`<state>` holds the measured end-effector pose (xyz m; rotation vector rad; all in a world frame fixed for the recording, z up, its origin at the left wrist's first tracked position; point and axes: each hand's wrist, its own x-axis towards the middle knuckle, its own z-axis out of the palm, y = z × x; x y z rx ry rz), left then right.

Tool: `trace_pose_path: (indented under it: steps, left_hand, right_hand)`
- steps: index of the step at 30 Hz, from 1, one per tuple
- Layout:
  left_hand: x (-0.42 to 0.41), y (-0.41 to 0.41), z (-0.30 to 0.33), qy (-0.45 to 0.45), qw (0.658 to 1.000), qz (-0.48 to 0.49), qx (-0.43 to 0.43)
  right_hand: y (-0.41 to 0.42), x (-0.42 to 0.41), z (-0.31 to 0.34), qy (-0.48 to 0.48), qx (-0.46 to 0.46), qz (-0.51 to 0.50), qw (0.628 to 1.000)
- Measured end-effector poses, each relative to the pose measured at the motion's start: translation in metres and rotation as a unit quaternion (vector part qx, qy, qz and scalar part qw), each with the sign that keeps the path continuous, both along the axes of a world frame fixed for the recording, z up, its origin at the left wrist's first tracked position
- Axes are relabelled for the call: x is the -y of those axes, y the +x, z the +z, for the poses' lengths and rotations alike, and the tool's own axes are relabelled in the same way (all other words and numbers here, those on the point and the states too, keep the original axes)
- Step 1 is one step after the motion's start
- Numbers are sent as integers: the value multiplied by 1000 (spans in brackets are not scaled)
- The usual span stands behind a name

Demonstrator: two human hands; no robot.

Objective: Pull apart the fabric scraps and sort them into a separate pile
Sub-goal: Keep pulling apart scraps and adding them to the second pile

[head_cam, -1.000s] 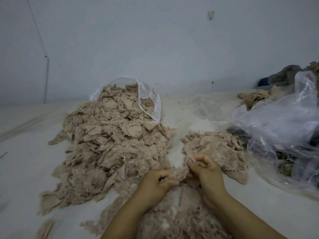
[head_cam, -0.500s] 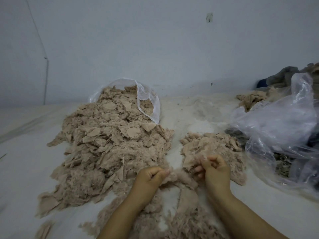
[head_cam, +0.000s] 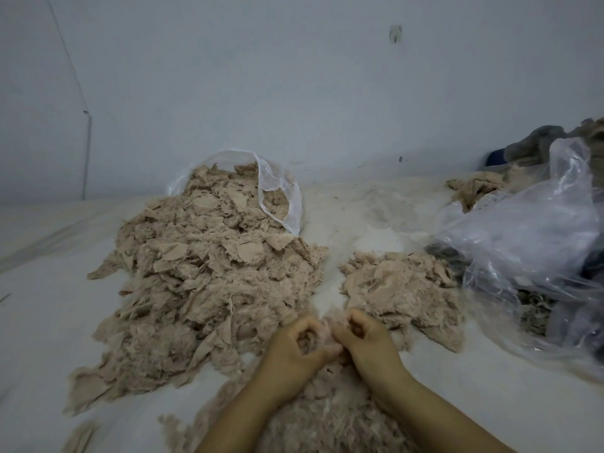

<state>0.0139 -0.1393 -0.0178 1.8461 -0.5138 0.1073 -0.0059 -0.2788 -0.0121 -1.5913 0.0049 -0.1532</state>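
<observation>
At the lower centre of the frame we see both hands close together, almost touching, over a low heap of fluffy scraps (head_cam: 327, 416) that runs down to the bottom edge. The left hand (head_cam: 291, 349) has its fingers curled round a tuft of beige scrap (head_cam: 322, 331), and the right hand (head_cam: 362, 338) curls its fingers and thumb on the same tuft from the other side, so the tuft sits between the two fists. Left of the hands, filling the middle left of the frame, lies the big pile (head_cam: 209, 282) of beige scraps, spilling out of a clear bag (head_cam: 277, 191) whose mouth stands at the pile's far end. Just right of and above the hands lies the small pile (head_cam: 398, 289), apart from the big one with a strip of white sheet (head_cam: 490, 403) between them. At the right edge we find a crumpled plastic bag (head_cam: 539, 243) with dark stuff showing through it, and behind it, in the upper right, more cloth (head_cam: 536, 145) in grey and brown. A pale wall (head_cam: 294, 86) fills the top half.
</observation>
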Motion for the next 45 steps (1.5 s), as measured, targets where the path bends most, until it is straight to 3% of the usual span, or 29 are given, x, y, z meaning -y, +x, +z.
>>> trace_pose_path:
  steps: [5,8,12,20,24,29,35,39,45]
  left_hand:
    - [-2,3,5,-68,995,46,-56]
    - [0,-1,4,-36,998,26,-45]
    - [1,-3,4,-2,1000,15,-16]
    - [0,-1,6,-26,996,87,-4]
    - [0,-1,8,-55,994,95,-23]
    - [2,-3,4,7,998,50,24]
    - [-5,2,11,-117,988,89,-48]
    - [-1,-2,10,-55,997,56,-7]
    - [1,0,7,-72,993,97,-8]
  right_hand:
    - [0,-1,4,54,-30,1,998]
    - [-2,-2,5,89,-33,17,995]
    - [-4,1,6,80,13,14,997]
    - [-3,1,3,19,-11,54,998]
    - [-1,2,4,55,-36,74,995]
    - [-2,2,5,67,-56,93,992]
    - [2,5,1,78,-63,55,993]
    - [-1,1,4,117,-50,73,989]
    - [-1,1,4,102,-48,55,992]
